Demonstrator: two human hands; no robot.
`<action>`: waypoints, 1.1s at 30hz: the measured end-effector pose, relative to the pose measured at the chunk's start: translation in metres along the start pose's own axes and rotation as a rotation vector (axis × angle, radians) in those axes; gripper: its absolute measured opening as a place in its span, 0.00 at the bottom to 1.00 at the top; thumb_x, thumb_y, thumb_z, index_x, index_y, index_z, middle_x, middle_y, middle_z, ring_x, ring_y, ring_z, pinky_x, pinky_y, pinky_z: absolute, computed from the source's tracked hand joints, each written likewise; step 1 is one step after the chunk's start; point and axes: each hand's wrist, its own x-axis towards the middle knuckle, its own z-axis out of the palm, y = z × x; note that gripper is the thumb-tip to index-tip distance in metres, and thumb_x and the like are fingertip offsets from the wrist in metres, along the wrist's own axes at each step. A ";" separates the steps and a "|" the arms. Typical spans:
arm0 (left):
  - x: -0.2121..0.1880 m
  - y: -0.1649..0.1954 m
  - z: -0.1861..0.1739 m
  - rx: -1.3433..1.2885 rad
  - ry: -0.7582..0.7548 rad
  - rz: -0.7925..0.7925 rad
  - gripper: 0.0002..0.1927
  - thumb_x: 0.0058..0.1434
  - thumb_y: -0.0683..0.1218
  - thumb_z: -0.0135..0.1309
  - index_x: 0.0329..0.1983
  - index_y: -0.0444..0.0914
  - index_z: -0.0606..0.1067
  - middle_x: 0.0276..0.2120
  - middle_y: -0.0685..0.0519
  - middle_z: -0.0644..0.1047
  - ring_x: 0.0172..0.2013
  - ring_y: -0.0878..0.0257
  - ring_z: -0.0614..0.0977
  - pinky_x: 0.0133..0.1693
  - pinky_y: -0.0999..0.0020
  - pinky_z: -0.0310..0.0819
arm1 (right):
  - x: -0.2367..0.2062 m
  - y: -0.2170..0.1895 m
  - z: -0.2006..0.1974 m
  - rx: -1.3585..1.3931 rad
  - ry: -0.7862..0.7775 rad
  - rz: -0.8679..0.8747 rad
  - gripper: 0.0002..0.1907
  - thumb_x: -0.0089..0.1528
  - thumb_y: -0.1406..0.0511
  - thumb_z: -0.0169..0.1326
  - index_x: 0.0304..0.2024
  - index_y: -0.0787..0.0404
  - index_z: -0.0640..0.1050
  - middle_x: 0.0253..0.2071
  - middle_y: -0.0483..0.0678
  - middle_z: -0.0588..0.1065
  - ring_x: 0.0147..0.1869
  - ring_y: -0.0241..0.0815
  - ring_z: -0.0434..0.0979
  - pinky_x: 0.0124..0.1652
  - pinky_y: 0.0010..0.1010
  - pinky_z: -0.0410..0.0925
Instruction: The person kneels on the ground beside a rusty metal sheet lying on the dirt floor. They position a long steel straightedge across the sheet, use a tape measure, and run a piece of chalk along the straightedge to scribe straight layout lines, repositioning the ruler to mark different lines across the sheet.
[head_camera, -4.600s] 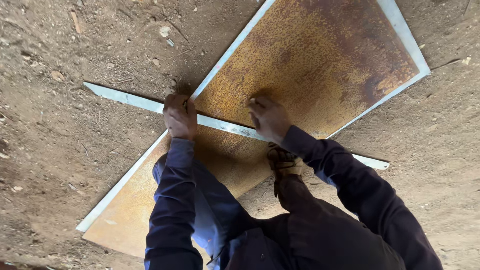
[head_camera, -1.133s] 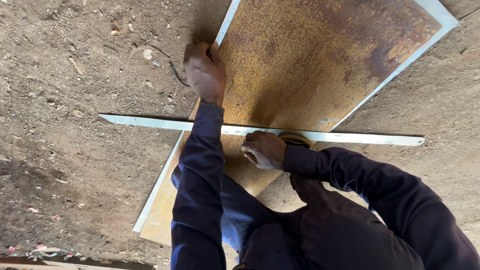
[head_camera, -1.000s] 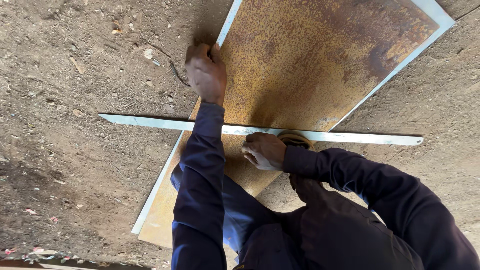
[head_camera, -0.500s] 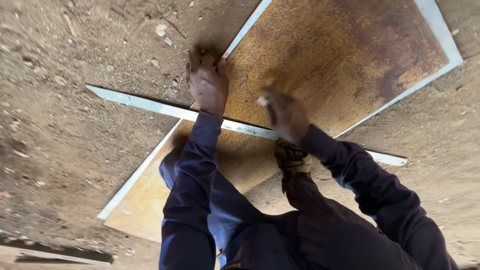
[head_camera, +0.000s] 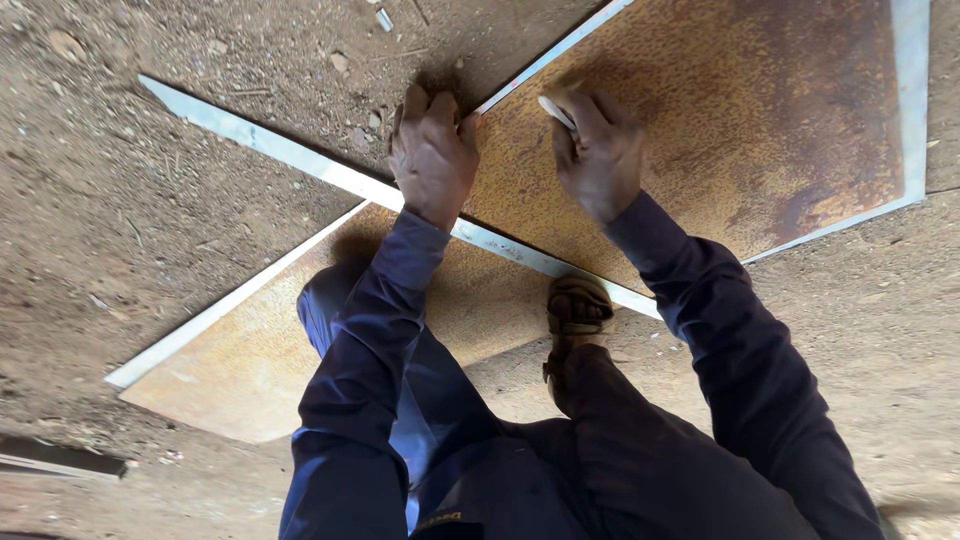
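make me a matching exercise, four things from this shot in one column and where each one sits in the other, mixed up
Things:
1. left hand
2. right hand
3. long pale metal straightedge
4. brown sandal

Places or states:
A. lies slantwise across the rusty orange metal sheet and out onto the dirt ground
B. holds a small white marking stick on the sheet
C. planted at the sheet's near edge, just below the straightedge
D. presses down at the sheet's left edge

Pairs: 1-D, 2-B, 3-A, 4-C

The brown dirt floor (head_camera: 150, 230) fills the frame; a large rusty orange metal sheet (head_camera: 720, 120) with pale edges lies flat on it, upper right to lower left.
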 end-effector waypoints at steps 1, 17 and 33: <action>0.001 -0.003 0.002 0.000 -0.022 -0.004 0.16 0.60 0.52 0.66 0.33 0.36 0.75 0.37 0.42 0.75 0.33 0.47 0.81 0.29 0.49 0.78 | 0.002 0.002 0.006 0.002 -0.004 -0.012 0.10 0.64 0.76 0.61 0.48 0.66 0.81 0.36 0.53 0.78 0.34 0.43 0.81 0.32 0.31 0.76; 0.005 -0.038 0.040 0.088 0.062 0.062 0.20 0.69 0.59 0.54 0.39 0.38 0.79 0.42 0.38 0.79 0.42 0.44 0.85 0.36 0.54 0.85 | 0.013 0.013 0.049 0.028 0.025 -0.114 0.11 0.62 0.82 0.59 0.43 0.67 0.80 0.29 0.45 0.71 0.28 0.33 0.71 0.24 0.26 0.66; 0.007 -0.031 0.032 0.032 0.058 0.055 0.18 0.66 0.56 0.60 0.33 0.36 0.79 0.39 0.40 0.77 0.38 0.48 0.84 0.32 0.56 0.84 | 0.013 0.012 0.052 -0.060 0.037 -0.138 0.13 0.60 0.82 0.59 0.43 0.65 0.79 0.29 0.44 0.69 0.27 0.33 0.70 0.24 0.28 0.66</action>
